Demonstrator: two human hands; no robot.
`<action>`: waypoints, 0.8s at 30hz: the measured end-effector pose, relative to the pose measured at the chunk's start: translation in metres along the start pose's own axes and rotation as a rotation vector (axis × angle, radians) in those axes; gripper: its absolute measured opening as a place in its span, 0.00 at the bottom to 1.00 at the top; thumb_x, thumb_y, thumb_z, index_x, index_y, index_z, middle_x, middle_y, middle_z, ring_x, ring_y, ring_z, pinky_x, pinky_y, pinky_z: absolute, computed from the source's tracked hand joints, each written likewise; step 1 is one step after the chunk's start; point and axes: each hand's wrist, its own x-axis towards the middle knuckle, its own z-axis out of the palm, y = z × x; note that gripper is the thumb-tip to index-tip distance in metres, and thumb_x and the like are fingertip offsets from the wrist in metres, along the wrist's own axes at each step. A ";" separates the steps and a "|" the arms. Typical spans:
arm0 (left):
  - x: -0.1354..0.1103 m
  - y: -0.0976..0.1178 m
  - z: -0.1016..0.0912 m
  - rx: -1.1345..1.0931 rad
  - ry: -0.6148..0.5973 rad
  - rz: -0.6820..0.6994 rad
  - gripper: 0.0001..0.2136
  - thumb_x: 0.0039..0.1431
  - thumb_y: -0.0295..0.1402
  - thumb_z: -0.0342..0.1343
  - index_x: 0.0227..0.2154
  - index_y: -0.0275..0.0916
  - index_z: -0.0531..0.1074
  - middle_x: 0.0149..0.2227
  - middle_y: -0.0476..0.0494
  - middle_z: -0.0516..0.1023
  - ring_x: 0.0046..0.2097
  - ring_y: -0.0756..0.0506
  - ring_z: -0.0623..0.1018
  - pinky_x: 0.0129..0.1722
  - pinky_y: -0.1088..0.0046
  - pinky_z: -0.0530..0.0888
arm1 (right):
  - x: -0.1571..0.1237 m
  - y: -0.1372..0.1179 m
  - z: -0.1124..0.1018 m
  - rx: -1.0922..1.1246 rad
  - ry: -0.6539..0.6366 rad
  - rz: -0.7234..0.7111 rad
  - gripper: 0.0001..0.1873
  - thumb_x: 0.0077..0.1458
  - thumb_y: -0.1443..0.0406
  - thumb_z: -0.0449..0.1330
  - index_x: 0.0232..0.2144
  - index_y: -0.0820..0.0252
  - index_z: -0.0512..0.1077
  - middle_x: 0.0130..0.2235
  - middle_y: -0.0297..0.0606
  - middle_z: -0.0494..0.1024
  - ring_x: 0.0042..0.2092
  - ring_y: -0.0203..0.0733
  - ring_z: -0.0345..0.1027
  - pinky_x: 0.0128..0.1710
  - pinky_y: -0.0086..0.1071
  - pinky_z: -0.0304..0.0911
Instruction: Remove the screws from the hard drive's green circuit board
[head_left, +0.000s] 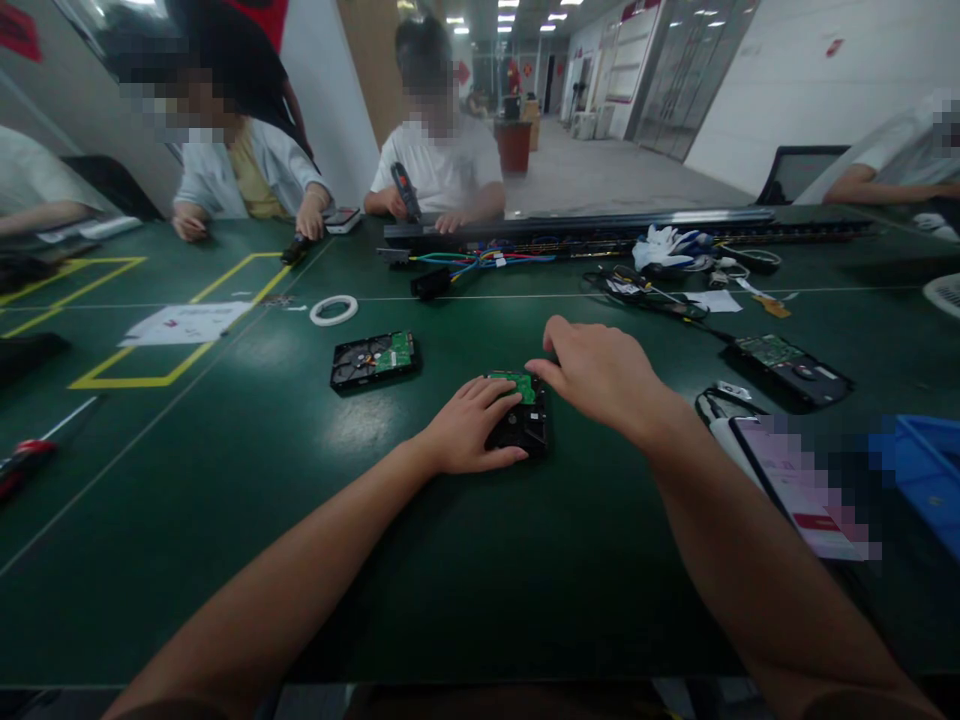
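A black hard drive (534, 428) with a green circuit board lies on the table in front of me. My left hand (472, 425) is laid over its left part, fingers near the far edge and thumb along the near edge, holding it against the table. Just above and beyond the drive's far right corner is my right hand (600, 375), its fingers curled and the thumb pointing left. Whatever may be between those fingertips is too small or hidden to make out. A second hard drive (373, 360) lies to the left, circuit board up.
A third hard drive (787, 368) with a cable, a tablet-like screen (799, 485) and a blue bin (926, 470) stand at right. A tape roll (334, 311) and a screwdriver (34, 452) lie at left. Long black rails (600, 228) and gloves (671, 248) lie beyond; people sit opposite.
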 end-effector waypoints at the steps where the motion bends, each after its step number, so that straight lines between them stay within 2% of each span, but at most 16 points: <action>1: 0.000 0.000 0.000 -0.002 0.003 -0.001 0.39 0.70 0.63 0.59 0.72 0.40 0.67 0.74 0.29 0.69 0.75 0.25 0.69 0.77 0.35 0.61 | -0.001 0.001 0.000 0.013 0.000 -0.013 0.16 0.74 0.56 0.61 0.54 0.62 0.73 0.48 0.54 0.86 0.47 0.59 0.81 0.43 0.43 0.66; 4: 0.000 -0.001 0.000 -0.012 0.005 0.002 0.40 0.69 0.62 0.60 0.72 0.39 0.67 0.74 0.28 0.68 0.74 0.25 0.69 0.77 0.35 0.61 | -0.002 0.002 0.000 0.097 0.001 -0.130 0.12 0.71 0.64 0.60 0.54 0.61 0.73 0.56 0.52 0.83 0.50 0.55 0.80 0.47 0.41 0.67; 7: 0.001 0.000 -0.001 -0.018 0.001 0.006 0.39 0.69 0.62 0.61 0.72 0.40 0.67 0.74 0.28 0.68 0.74 0.25 0.69 0.77 0.35 0.61 | -0.002 0.000 0.002 0.106 0.016 -0.156 0.13 0.69 0.68 0.59 0.54 0.60 0.74 0.56 0.50 0.82 0.51 0.55 0.80 0.46 0.41 0.67; 12: 0.001 0.000 -0.001 -0.021 0.010 0.006 0.39 0.69 0.62 0.61 0.72 0.40 0.67 0.73 0.27 0.69 0.74 0.25 0.70 0.77 0.35 0.62 | -0.001 -0.004 0.002 0.016 0.019 -0.057 0.13 0.72 0.61 0.60 0.54 0.62 0.74 0.52 0.53 0.85 0.48 0.60 0.81 0.42 0.43 0.66; 17: 0.000 0.001 -0.001 -0.003 0.009 0.000 0.39 0.70 0.63 0.59 0.72 0.40 0.67 0.73 0.28 0.69 0.74 0.25 0.70 0.77 0.35 0.61 | -0.003 -0.003 0.000 0.013 0.000 -0.094 0.14 0.72 0.63 0.58 0.55 0.61 0.74 0.54 0.52 0.86 0.49 0.61 0.82 0.41 0.44 0.67; 24: 0.001 -0.001 0.000 0.012 -0.003 0.004 0.40 0.70 0.63 0.59 0.72 0.38 0.67 0.73 0.27 0.69 0.74 0.26 0.69 0.77 0.36 0.61 | -0.001 -0.002 -0.001 -0.031 -0.011 0.008 0.18 0.74 0.54 0.60 0.55 0.61 0.75 0.44 0.55 0.87 0.45 0.64 0.83 0.39 0.44 0.66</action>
